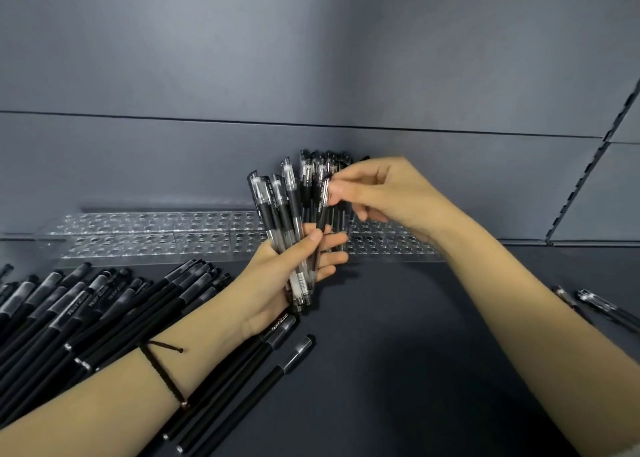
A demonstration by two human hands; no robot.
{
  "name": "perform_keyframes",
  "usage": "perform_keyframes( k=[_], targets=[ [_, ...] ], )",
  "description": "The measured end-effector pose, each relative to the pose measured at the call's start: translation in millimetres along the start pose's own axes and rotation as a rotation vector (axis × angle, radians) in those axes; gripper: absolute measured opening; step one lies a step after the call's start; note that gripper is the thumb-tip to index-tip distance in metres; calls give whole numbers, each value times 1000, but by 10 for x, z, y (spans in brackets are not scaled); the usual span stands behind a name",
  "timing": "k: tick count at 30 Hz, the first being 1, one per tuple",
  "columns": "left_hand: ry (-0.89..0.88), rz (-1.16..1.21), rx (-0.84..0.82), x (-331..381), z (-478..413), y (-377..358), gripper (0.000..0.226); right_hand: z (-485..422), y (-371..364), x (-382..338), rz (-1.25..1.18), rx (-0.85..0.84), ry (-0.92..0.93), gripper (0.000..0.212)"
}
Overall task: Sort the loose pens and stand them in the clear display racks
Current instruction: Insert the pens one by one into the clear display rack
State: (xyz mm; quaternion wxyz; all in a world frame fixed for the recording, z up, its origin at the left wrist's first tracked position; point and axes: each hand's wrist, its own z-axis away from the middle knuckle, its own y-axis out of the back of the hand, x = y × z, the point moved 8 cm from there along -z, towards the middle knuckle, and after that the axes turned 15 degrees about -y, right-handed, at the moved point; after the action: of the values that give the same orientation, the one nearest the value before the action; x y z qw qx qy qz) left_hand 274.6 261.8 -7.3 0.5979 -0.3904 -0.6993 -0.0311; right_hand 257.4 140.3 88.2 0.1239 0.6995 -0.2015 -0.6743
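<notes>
My left hand [277,276] grips a fanned bundle of clear-barrelled black gel pens [280,210], caps up, above the dark shelf. My right hand [377,193] pinches the cap end of one pen [323,207] in that bundle between thumb and forefinger. Behind the hands, two long clear display racks [145,234] with rows of round holes lie along the back wall; several pens stand in the rack [311,162] right behind the bundle, partly hidden by it. A heap of matte black pens [86,304] lies at the left.
Three more black pens [270,363] lie under my left forearm. A few clear pens [599,304] lie at the right edge of the shelf [398,352]. A grey back wall and a slotted upright [588,165] bound the space.
</notes>
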Motion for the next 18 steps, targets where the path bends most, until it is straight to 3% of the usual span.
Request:
perform_keyframes(
  k=[3,6,10,13,18],
  targets=[
    [25,2,0,-30,0,5,24,-30,-87,85,19,-15,-26,5],
    [36,34,1,-40,-9,20,27,-60,-69,118,-133,19,-34,3],
    [57,-65,-41,-92,-6,22,37,-17,351,43,-359,331,84,14],
    [72,-111,-48,-127,-2,25,37,68,592,-7,-266,555,171,17],
    [94,-156,-105,-128,5,-25,34,24,607,48,-5,676,243,20]
  ],
)
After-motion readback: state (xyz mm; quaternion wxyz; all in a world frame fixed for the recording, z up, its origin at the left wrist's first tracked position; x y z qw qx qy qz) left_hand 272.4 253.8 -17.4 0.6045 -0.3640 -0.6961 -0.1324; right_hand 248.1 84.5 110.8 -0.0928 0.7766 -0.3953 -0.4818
